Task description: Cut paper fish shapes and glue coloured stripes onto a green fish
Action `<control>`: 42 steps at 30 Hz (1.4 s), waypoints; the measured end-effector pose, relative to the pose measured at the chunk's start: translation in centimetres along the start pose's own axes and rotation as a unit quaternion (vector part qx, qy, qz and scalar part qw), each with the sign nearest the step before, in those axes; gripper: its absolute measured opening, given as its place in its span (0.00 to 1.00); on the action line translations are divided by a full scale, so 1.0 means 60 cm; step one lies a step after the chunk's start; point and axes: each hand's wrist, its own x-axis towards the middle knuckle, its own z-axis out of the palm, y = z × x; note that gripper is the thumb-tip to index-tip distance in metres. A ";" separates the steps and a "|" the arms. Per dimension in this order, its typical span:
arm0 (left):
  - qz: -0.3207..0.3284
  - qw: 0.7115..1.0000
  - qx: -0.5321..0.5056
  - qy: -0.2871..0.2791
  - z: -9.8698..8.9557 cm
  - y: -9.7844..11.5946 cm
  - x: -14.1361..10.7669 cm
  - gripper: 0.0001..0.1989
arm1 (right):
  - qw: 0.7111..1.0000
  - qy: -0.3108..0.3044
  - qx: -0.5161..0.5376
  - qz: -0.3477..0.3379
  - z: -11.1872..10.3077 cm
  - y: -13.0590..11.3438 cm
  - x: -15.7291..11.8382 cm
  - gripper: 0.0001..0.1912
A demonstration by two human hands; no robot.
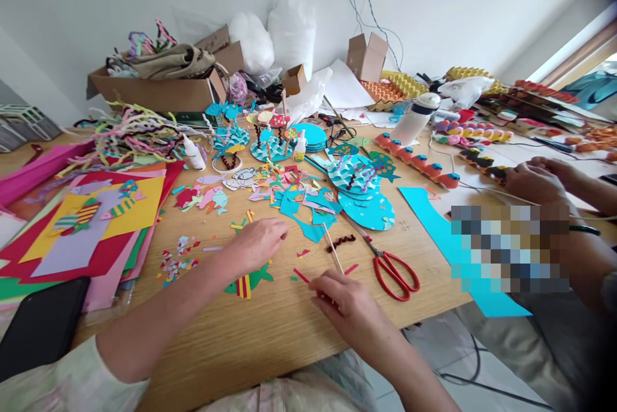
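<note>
My left hand (pixel 260 245) is closed, fingers pressed together and pointing right; whatever they hold is hidden. Beneath that wrist lies a green paper fish (pixel 260 274) with red and yellow stripes, partly covered. My right hand (pixel 344 303) is curled near the table's front edge, and its grip is hidden from view. A thin wooden stick (pixel 332 246) slants up from behind its knuckles; I cannot tell whether the fingers touch it. Red paper strips (pixel 301 276) lie beside those fingers. Just beyond are a brown wavy pipe cleaner (pixel 341 243) and red-handled scissors (pixel 398 275).
Coloured paper sheets (pixel 101 232) and a black phone (pixel 43 325) lie at left. Blue paper scraps (pixel 303 209), decorated blue discs (pixel 366 203), a glue bottle (pixel 193 153) and a white bottle (pixel 415 117) stand farther back. Another person's hands (pixel 535 184) work at right.
</note>
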 end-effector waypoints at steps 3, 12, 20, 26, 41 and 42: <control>0.002 1.000 -0.019 -0.007 -0.007 0.001 -0.029 0.09 | 0.999 0.010 0.047 0.003 0.000 -0.002 -0.014 0.08; -0.062 0.994 -0.085 0.032 -0.019 -0.035 -0.090 0.10 | 0.995 -0.009 -0.048 0.086 0.002 0.007 0.001 0.08; -0.164 0.982 -0.069 0.068 -0.051 -0.049 -0.120 0.12 | 0.993 -0.047 -0.074 0.085 0.011 -0.022 0.021 0.10; -0.131 0.989 -0.033 0.055 -0.026 -0.070 -0.121 0.14 | 0.993 -0.078 -0.067 0.056 0.013 -0.038 0.029 0.11; -0.052 0.999 -0.004 -0.008 0.011 -0.062 -0.065 0.09 | 0.987 -0.080 -0.122 0.062 0.011 -0.053 0.055 0.08; -0.050 0.999 -0.003 -0.009 0.014 -0.063 -0.062 0.09 | 0.987 -0.079 -0.123 0.060 0.011 -0.052 0.055 0.07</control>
